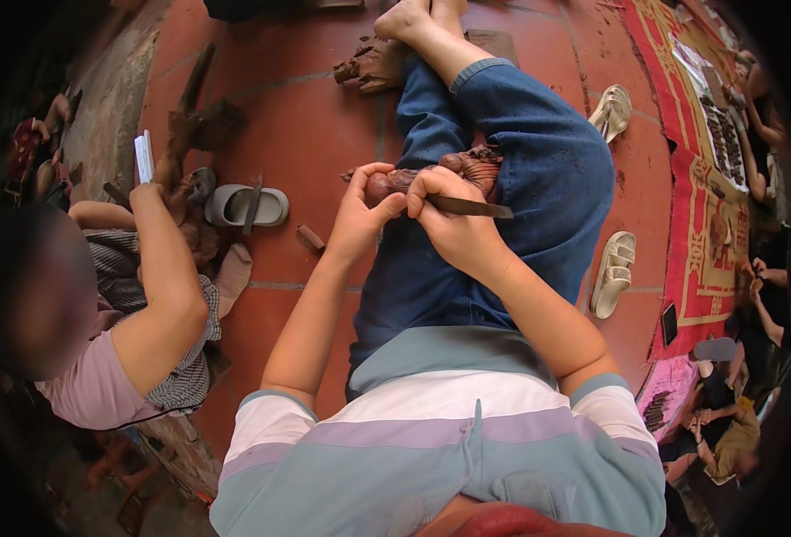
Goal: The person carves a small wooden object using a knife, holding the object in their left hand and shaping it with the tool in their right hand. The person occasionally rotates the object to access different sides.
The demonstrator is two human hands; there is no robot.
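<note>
The brown clay figure [449, 172] lies on the person's lap, on the blue jeans [503, 179], just above the two hands. It rests across the bent leg. One end of it sits inside the left hand [359, 219]. The bumpy end sticks out past the right hand [453, 228], toward the knee.

The left hand is curled round the near end of the clay, with the thumb on top, so it is closed on it. The right hand is closed round a thin dark stick tool [471, 208]. The tool lies flat and points off to the right. The right thumb presses down on the clay.

Both forearms come up from the striped shirt [431, 438] and meet at the lap, with the elbows out wide.

A grey sandal [243, 206] lies on the red tile floor [306, 125] to the left. Two pale sandals [612, 273] lie to the right, near a red mat [695, 224]. Another person's arm [167, 277] is bent on the left side.
</note>
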